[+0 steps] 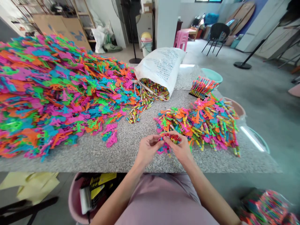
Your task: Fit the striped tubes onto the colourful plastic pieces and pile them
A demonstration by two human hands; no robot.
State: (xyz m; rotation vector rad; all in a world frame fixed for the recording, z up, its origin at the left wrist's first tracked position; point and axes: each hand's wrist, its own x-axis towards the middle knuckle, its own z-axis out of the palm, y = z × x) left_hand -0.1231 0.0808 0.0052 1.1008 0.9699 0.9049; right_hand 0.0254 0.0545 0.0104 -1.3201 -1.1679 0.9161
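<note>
My left hand (148,147) and my right hand (181,148) meet low over the table's front part, thumbs almost touching. Closed fingers of the right hand hold a bunch of small printed tubes (175,138) with red ends. Thumb and forefinger of the left hand pinch at the bunch's left side; what they grip is mostly hidden. Just beyond and to the right lies a pile of flat, bright plastic pieces joined with yellow-and-red tubes (211,125). Left of my hands lie a few loose pink and blue flat plastic pieces (112,139).
A huge heap of flat plastic pieces (63,90) covers the table's left side. Loose tubes spill from a white sack (161,67) at the back. A rack of upright assembled pieces (202,86) stands back right. Below the speckled table (131,156) is a pink tub (74,200).
</note>
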